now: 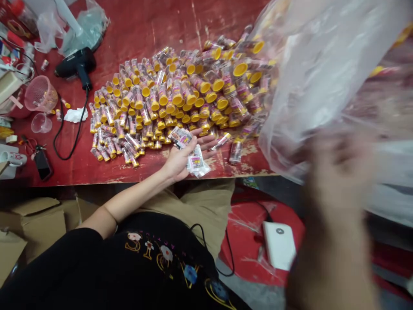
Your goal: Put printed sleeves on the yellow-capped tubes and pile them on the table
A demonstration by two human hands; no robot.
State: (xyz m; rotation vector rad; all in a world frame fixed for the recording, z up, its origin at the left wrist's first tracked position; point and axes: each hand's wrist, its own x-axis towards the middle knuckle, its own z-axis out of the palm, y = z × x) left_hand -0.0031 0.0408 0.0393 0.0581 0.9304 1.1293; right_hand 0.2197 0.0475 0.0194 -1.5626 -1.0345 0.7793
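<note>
My left hand (180,159) is palm up at the table's front edge, with several small printed plastic sleeves (195,162) on it. The thumb lies across the sleeves while the other fingers stretch out to the right. Just beyond is a big heap of small clear tubes (174,92) with yellow ends and printed labels. On the right, my right hand (342,159) is smeared by motion against a large clear plastic bag (316,86). Whether its fingers grip the bag cannot be made out. The bag covers the heap's right end.
A black hot-air blower (77,66) with its cord lies left on the red table (145,21). Near it are a pink basket (40,94), a clear cup (41,123) and keys (41,161). Below are a red stool (245,241) bearing a white device (279,245), and cardboard boxes (41,221).
</note>
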